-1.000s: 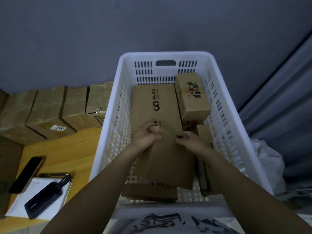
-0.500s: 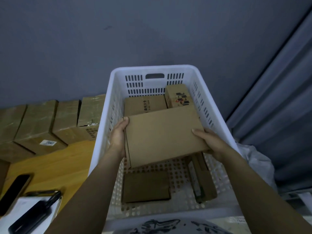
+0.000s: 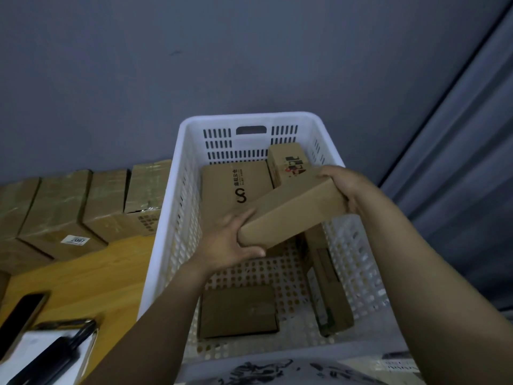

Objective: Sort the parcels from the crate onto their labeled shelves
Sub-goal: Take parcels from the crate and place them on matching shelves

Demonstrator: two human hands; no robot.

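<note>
Centrally, in the head view, a white slotted crate (image 3: 177, 190) stands against a grey wall (image 3: 194, 65), its far end wall carrying a handle slot. Both hands hold one plain brown box (image 3: 291, 215) above the crate's floor. The box is tilted, with its left end lower and its right end raised towards the crate's far right corner. The left hand (image 3: 230, 243) grips the lower end, the thumb curled under it and the fingers wrapped round the corner. The right hand (image 3: 347, 187) clasps the upper end, its fingers closed over the edge.

Four more parcels lie inside the crate. A broad printed box (image 3: 230, 184) lies at the far left corner, partly hidden by the held box. A small box with red and black marks (image 3: 288, 162) stands in the far right corner, just beside the broad one. A flat square box (image 3: 238, 312) lies on the floor near the crate's near left corner. A long narrow box (image 3: 327, 287) lies along the right wall.

Left of the crate, a wooden table (image 3: 83, 273) bears a row of taped boxes (image 3: 69, 207) along its far edge; one carries a white label (image 3: 75, 240). At the table's near left corner lie a dark phone (image 3: 19, 315), a white sheet (image 3: 36, 354) and a black device (image 3: 52, 359) on that sheet. A grey curtain (image 3: 458, 162) hangs at the right.
</note>
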